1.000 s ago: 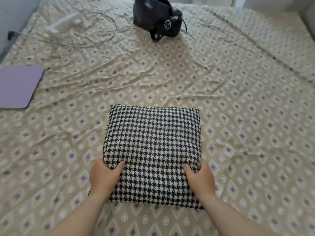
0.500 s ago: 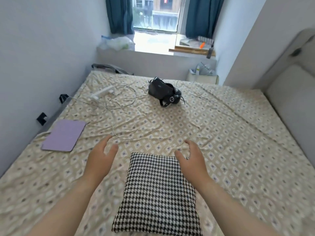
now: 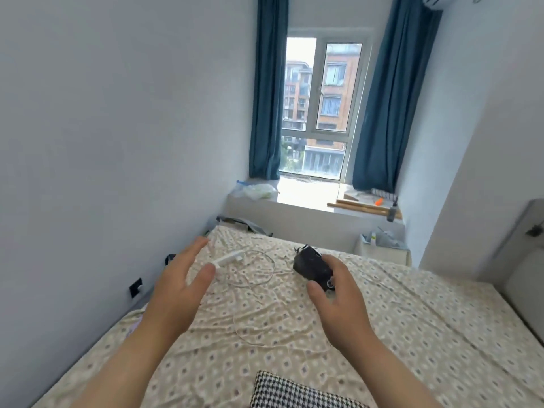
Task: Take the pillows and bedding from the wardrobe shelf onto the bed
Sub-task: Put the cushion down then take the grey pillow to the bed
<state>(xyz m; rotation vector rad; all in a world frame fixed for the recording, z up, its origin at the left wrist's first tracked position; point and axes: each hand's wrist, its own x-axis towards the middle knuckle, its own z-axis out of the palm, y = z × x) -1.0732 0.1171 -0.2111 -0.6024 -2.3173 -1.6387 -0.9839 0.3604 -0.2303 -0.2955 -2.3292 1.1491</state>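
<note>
A black-and-white houndstooth pillow (image 3: 297, 391) lies flat on the bed (image 3: 412, 334), at the bottom edge of the view, only its far part showing. The bed has a beige sheet with a diamond pattern. My left hand (image 3: 179, 293) and my right hand (image 3: 338, 301) are raised above the bed, well apart from the pillow, fingers spread and holding nothing. The wardrobe is out of view.
A black bag (image 3: 312, 266) sits mid-bed behind my right hand. A white power strip (image 3: 228, 259) with a looping cable (image 3: 259, 278) lies at the left. A grey headboard (image 3: 527, 260) is at the right, a white bin (image 3: 381, 245) and a window sill (image 3: 309, 195) beyond the bed.
Both hands let go of the pillow and lifted off it. The view tilted up from the bed toward the window, so the pillow dropped to the bottom edge.
</note>
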